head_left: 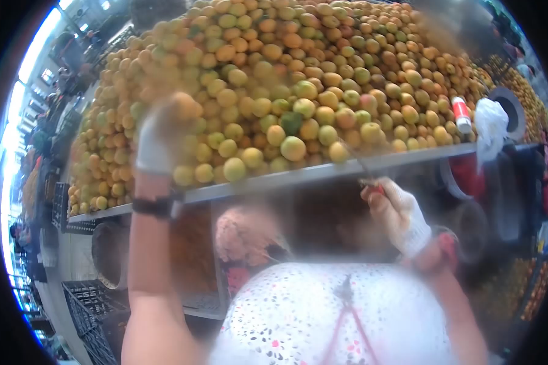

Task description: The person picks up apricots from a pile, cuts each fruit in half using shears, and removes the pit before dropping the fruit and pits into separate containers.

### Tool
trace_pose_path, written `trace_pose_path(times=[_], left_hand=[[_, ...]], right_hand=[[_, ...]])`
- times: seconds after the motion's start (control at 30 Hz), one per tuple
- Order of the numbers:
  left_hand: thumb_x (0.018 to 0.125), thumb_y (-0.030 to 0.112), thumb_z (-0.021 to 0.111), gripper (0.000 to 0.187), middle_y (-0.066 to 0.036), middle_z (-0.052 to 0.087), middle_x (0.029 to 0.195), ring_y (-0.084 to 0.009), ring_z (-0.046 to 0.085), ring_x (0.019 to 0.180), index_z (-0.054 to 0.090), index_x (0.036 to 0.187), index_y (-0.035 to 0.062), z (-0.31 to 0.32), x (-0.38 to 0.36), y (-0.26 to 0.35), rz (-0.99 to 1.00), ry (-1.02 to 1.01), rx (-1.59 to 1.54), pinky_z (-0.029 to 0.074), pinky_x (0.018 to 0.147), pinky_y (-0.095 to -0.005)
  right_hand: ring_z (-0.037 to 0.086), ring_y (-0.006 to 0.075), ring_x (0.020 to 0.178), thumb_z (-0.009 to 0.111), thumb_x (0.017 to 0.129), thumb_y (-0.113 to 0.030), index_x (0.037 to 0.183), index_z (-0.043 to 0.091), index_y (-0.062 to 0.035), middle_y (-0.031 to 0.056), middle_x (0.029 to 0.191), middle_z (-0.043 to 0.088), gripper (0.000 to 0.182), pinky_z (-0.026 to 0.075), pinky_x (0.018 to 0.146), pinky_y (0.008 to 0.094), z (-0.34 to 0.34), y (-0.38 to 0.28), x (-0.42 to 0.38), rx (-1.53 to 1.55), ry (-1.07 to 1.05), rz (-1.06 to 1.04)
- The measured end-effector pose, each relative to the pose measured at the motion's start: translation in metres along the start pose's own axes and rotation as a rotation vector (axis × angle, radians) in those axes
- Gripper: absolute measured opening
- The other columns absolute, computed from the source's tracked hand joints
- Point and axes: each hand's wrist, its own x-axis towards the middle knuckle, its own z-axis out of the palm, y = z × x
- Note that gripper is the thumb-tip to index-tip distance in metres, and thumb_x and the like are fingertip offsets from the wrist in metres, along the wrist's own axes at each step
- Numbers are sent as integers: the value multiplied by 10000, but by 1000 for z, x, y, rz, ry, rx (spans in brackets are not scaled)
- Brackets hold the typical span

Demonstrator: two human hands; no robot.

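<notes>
A large heap of yellow-orange apricots (292,148) fills a metal-edged table. My left hand (156,143), in a white glove and with a dark band on the wrist, reaches over the heap's left part. At its fingertips an orange apricot (187,106) looks gripped, though blur softens the fingers. My right hand (402,213), also gloved, is closed around the red handle of a thin knife (363,163) just in front of the table's edge. The knife's slim blade points up and left toward the fruit. Most of the handle is hidden by the fingers.
The metal table rim (274,182) runs across below the fruit. A red-and-white tube (461,115) and a white plastic bag (491,125) are at the right end. Black crates (88,304) stand lower left. A brown-filled container (192,249) sits below the rim. People work in the background.
</notes>
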Motion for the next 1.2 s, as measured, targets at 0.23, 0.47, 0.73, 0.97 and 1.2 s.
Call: trace_pose_path(times=[0.23,0.47,0.73,0.97,1.2], left_hand=[[957,254,572,544,-219,587,1195,-268,624,934,405,1411,3,155,-143,-39,-240,-463,-407,542,758,-348],[973,308,541,502,-117,595,1041,-179,577,751,439,1361,8,222,-207,-17,-261,-528,-306,453,609,-302],[978,388,540,454,-72,566,919,-143,520,673,496,1257,33,242,-243,-8,-209,-516,-64,400,604,-257],[913,271,609,455,-42,538,1046,-117,507,740,471,1298,72,253,-259,0,-103,-490,59,396,643,-241],[894,188,599,373,-15,529,1070,-40,479,766,491,1230,66,253,-248,-3,-55,-509,282,365,598,-172]], right_hand=[[545,75,662,574,1006,-176,1110,584,-15,19,776,617,192,449,572,230,13,-61,-35,114,20,11],[537,122,629,589,997,-163,1058,556,5,101,709,574,182,450,574,291,9,-71,-66,66,91,-276],[572,209,614,576,999,-160,1060,551,13,164,709,576,186,460,584,324,-1,-89,-93,-81,135,-417],[631,438,738,572,990,-161,1044,539,11,244,743,597,183,469,567,413,-2,-89,-103,-119,183,-420],[626,443,730,586,976,-171,993,529,11,254,729,596,192,459,552,455,-2,-87,-103,-187,168,-357]])
